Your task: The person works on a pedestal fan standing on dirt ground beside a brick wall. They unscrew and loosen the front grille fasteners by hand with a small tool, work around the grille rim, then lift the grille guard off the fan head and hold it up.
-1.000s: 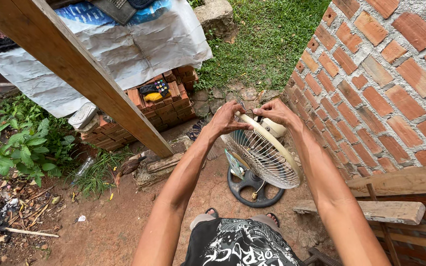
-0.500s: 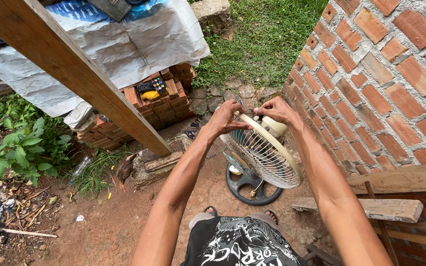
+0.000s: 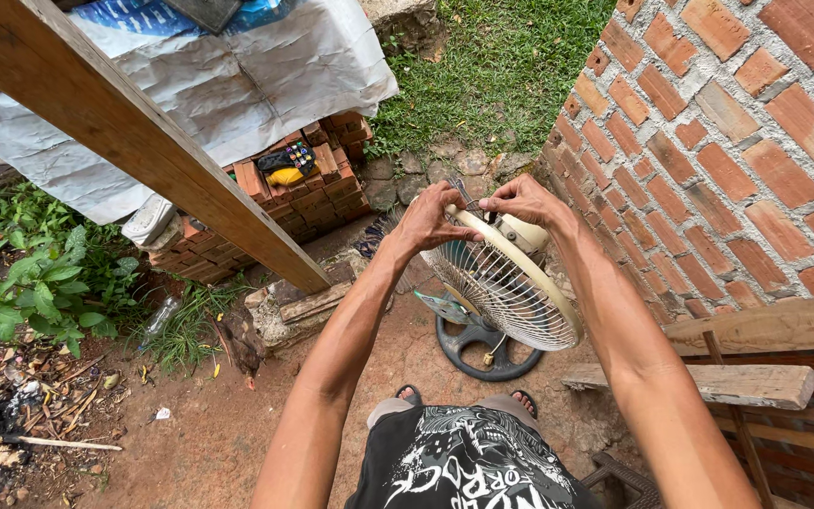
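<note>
An old electric fan (image 3: 506, 287) with a wire cage and cream rim stands on a dark round base (image 3: 482, 344) on the dirt ground in front of me. My left hand (image 3: 431, 219) grips the top of the cage rim. My right hand (image 3: 520, 201) pinches at the same top spot, beside the cream motor housing. A thin metal piece sticks up between the two hands; what it is I cannot tell. My sandalled feet (image 3: 520, 401) show just below the base.
A brick wall (image 3: 727, 141) rises on the right, with wooden planks (image 3: 718, 382) at its foot. A slanted wooden beam (image 3: 134, 132) crosses the left. A stack of bricks (image 3: 284, 203) under a white tarp (image 3: 190, 85) stands behind, with grass beyond and weeds (image 3: 40, 283) to the left.
Both hands stay at the top of the fan cage, fingers shifting slightly. The fan and my view have barely moved.
</note>
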